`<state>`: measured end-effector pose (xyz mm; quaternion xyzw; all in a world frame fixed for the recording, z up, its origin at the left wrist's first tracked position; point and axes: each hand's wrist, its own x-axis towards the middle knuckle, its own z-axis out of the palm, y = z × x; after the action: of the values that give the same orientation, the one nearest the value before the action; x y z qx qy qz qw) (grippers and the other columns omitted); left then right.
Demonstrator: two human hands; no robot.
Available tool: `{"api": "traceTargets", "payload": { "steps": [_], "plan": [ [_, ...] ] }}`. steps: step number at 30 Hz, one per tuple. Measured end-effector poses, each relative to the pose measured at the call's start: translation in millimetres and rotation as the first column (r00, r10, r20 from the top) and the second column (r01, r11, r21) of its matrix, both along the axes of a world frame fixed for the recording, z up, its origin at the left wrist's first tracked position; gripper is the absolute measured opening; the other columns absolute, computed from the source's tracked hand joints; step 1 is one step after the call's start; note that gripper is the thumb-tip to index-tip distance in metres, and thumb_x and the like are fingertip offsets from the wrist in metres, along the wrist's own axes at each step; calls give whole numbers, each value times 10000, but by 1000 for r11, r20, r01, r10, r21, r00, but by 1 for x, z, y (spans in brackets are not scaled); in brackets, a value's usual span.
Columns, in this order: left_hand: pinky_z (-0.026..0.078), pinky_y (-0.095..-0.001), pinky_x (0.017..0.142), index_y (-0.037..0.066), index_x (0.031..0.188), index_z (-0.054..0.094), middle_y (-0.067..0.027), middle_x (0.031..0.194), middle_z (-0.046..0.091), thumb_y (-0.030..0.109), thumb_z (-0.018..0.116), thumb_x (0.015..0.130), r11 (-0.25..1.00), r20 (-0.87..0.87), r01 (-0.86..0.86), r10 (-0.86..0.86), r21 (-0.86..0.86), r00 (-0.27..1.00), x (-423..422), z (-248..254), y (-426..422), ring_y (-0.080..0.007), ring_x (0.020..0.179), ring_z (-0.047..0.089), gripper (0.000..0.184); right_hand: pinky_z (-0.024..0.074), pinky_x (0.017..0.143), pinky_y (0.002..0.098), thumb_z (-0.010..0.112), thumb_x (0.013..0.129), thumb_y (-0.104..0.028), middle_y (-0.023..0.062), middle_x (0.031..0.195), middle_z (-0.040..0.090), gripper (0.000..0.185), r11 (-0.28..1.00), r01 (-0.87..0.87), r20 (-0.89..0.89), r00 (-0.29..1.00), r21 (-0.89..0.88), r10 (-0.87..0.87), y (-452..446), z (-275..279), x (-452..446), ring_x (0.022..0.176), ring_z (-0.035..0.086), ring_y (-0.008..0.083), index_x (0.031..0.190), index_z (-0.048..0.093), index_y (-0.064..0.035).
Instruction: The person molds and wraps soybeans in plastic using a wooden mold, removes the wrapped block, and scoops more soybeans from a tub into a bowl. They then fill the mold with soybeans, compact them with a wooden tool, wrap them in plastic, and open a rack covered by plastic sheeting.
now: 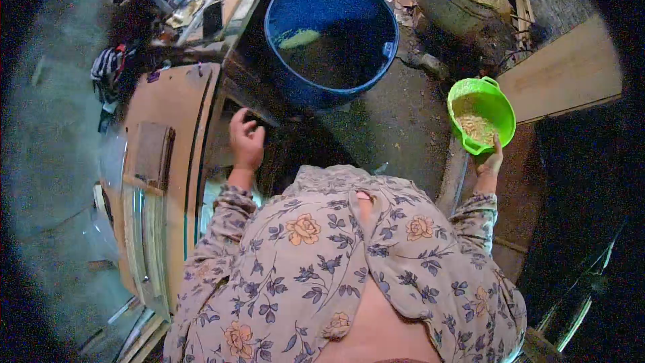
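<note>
My right hand [492, 159] grips the lower rim of a bright green plastic bowl [498, 111] with handles, tilted so its inside shows. Pale, grain-like bits [474, 126] lie in it. My left hand [247, 140] is raised at the left, its fingers loosely bent and apart, holding nothing. Ahead, between and beyond both hands, stands a large round blue tub [322, 0]. A pale yellowish patch [299, 39] shows inside it; the rest of its dark contents cannot be made out.
A cluttered bench [232, 10] stands left of the tub, with wooden boards [178, 107] nearer on the left. At the back right is a large worn container [460, 0]. A wooden panel [564, 70] stands beyond the bowl on the right.
</note>
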<state>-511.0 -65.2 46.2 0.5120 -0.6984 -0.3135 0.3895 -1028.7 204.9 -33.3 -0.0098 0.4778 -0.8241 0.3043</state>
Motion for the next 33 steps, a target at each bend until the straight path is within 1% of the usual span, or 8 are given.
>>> {"api": "traceTargets", "payload": {
  "steps": [6,10,11,16,22,30,32,33],
  "plan": [
    [453,-287,734,29,1219,369,-123,1190,393,127,621,708,986,187,37,-68,163,980,-35,-37,-27,-182,831,527,578,494,731,359,583,755,-212,114,1063,534,472,994,-14,8,1000,106,14,-35,26,21,928,549,261,1173,425,-61],
    [444,-324,779,12,1228,347,-188,1193,384,240,635,709,997,457,1,-36,77,889,-54,-39,-65,-237,843,532,636,473,754,320,658,699,-153,127,1115,478,680,913,-354,-74,924,202,375,-63,-26,-23,934,523,234,1264,291,-62],
    [409,-354,847,-3,1234,325,-224,1207,370,282,629,711,993,433,-10,-44,121,900,-61,-41,-77,-303,950,497,669,456,785,324,681,672,-140,134,1167,428,756,933,-270,-298,894,237,334,-81,-11,-11,970,499,238,1285,248,-51],
    [286,-384,971,-37,1241,295,-245,1235,353,284,618,709,997,488,42,-65,57,871,-55,-70,-185,-359,1152,344,701,311,955,348,749,564,-164,180,1241,373,1019,885,-56,-808,385,463,447,-226,-23,64,1178,337,273,1324,92,10],
    [289,-372,971,-38,1275,229,-254,1224,374,285,589,739,999,390,-48,38,15,920,-56,-117,-267,-373,1149,357,723,334,940,364,783,461,-222,238,1198,416,1114,661,-136,-608,292,738,738,-372,-104,150,1094,431,346,1314,116,40],
    [415,-381,788,-74,1115,418,-246,990,538,178,439,856,976,325,-204,217,-74,921,-14,-114,-278,-368,897,535,362,409,853,401,767,466,-285,298,1079,414,1120,352,-92,-335,165,931,928,-518,-234,215,1016,439,384,1345,100,-91],
    [418,-362,780,-73,1121,413,-241,978,541,157,437,858,975,349,-220,218,-35,911,-11,-112,-275,-363,891,539,350,408,847,437,697,587,-340,276,1172,412,840,-16,-91,24,98,996,995,-558,-279,206,1075,427,376,1298,299,-134],
    [420,-344,765,-71,1130,405,-228,957,546,140,440,856,977,365,-189,211,-95,907,-4,-119,-277,-337,863,548,348,401,863,413,647,649,-386,237,1172,443,750,-172,-188,167,-43,967,985,-573,-414,184,1076,437,356,1280,338,-124]
  ]
}}
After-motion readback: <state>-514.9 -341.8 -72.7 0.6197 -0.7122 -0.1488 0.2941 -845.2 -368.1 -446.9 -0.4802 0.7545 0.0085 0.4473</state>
